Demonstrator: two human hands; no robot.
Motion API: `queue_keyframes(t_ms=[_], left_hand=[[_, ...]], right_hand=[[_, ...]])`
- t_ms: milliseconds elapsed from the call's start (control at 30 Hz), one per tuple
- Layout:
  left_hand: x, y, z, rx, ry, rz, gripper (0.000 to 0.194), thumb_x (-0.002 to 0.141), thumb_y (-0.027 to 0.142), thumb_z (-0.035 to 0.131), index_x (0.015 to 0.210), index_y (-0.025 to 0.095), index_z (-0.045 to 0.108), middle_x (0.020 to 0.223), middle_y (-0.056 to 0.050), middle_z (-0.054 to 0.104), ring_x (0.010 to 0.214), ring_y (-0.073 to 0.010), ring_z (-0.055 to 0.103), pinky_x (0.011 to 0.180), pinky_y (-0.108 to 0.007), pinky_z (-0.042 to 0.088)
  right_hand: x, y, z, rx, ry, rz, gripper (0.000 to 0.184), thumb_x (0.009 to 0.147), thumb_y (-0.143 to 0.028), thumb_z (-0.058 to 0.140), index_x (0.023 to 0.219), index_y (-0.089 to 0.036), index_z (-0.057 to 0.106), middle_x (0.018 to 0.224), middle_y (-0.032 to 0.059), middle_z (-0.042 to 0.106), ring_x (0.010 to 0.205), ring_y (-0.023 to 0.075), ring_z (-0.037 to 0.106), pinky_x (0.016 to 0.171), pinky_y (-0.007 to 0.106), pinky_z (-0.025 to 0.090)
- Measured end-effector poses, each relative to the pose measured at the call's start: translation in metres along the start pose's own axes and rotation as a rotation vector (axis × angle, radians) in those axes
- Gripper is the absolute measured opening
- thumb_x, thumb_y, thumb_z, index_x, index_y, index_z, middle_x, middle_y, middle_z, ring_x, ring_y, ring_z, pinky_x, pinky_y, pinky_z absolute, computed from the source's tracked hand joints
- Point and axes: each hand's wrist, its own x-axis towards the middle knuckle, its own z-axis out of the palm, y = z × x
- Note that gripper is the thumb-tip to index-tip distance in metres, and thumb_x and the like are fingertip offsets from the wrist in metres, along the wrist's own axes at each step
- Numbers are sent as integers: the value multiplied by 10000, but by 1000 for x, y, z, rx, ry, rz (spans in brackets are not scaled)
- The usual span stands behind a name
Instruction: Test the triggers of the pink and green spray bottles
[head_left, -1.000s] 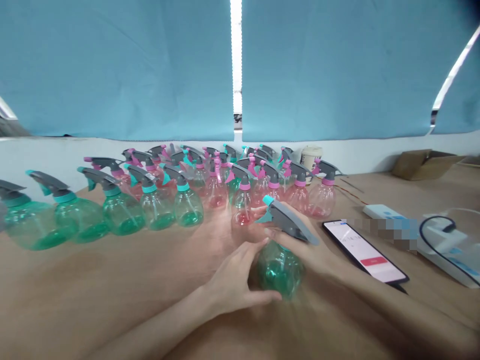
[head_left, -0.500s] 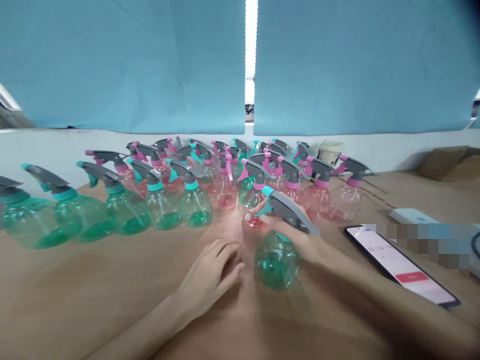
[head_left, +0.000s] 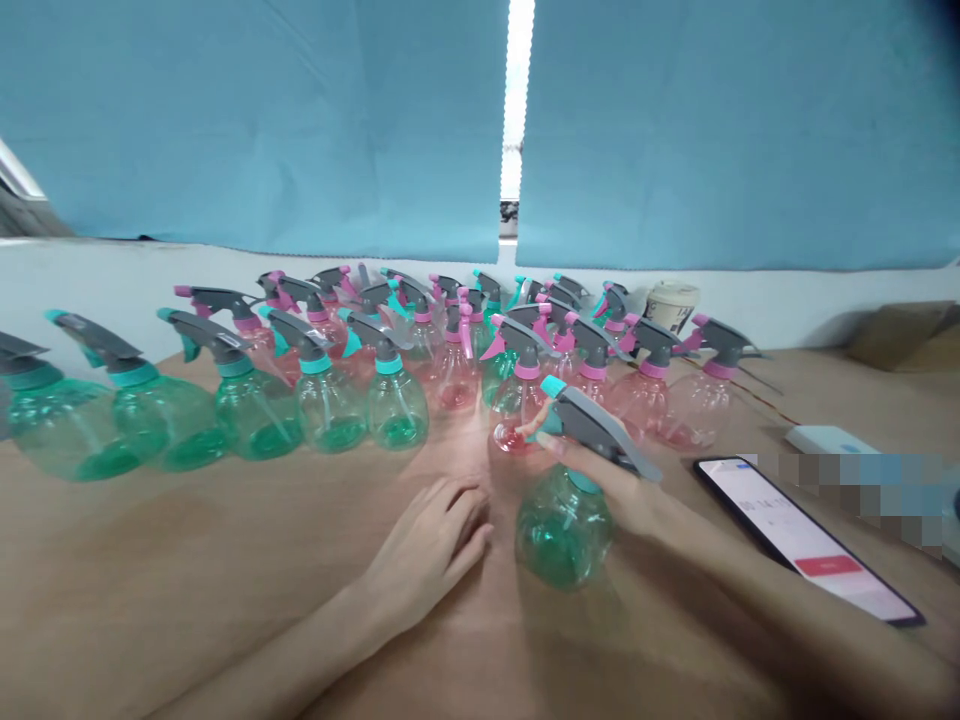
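A green spray bottle (head_left: pixel 562 530) with a grey and turquoise trigger head is in my right hand (head_left: pixel 611 478). The fingers close around its neck and trigger, partly hidden by the head. A little green liquid lies in the bottle, which leans slightly; whether its base touches the table I cannot tell. Just behind it stands a pink spray bottle (head_left: pixel 516 402), close to my fingertips. My left hand (head_left: pixel 435 540) rests on the table to the left of the held bottle, fingers loosely bent and thumb apart, with nothing visible in it.
Several green spray bottles (head_left: pixel 259 415) line the left side, and several pink ones (head_left: pixel 697 400) stand at the right. More bottles crowd behind. A phone (head_left: pixel 802 535) lies right of my right forearm, near a white box (head_left: pixel 832 440). A tub (head_left: pixel 673 303) and cardboard (head_left: pixel 900 335) sit further back.
The camera view has shifted slightly, so most things appear a little further right. My right hand keeps its hold on the green spray bottle; my left hand stays on the table.
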Motion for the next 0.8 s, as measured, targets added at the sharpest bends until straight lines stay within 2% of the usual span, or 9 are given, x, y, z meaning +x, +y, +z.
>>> queue_keyframes(t_ms=[100,233,400,533,667,800], left_hand=[[0,-1,2,38,-6,-21,192,915,263,443,1077,209,530,1119,-78,553,1034,-243,513,882,-399,426],[-1,-3,5,111,15,-43,266,907,289,456,1151,198,510,1221,-98,513,1133,-268,472,935,-419,404],[-1,-5,7,163,2,-26,328,918,307,438,1213,179,502,1248,-109,521,1188,-283,442,968,-438,382],[0,-5,6,170,-15,-24,343,917,305,443,1219,156,509,1248,-115,529,1189,-288,441,970,-445,380],[-1,-5,6,177,-23,-22,343,916,306,446,1217,156,513,1252,-112,530,1191,-288,439,971,-450,378],[-1,-6,7,189,-16,-18,336,914,302,453,1212,162,517,1252,-106,529,1189,-283,441,967,-441,385]], right_hand=[[-2,7,2,5,29,-7,139,810,-379,570,906,-282,592,929,-2,630,861,180,608,776,338,496],[-3,12,4,1,38,2,122,810,-340,582,917,-281,590,894,-12,640,850,166,623,790,332,502],[-2,13,2,40,-9,-39,296,809,-286,582,1103,-294,551,1101,12,620,1006,184,599,904,375,466],[-1,10,3,-9,-21,-14,319,821,-287,563,1138,-287,529,1053,20,647,962,182,621,856,358,488],[-1,7,3,-45,-22,-27,296,814,-271,565,1108,-276,523,1112,21,626,1016,175,601,896,341,464],[-2,4,3,-66,-18,-22,308,785,-278,584,1084,-255,515,1032,27,640,975,184,610,875,339,472]])
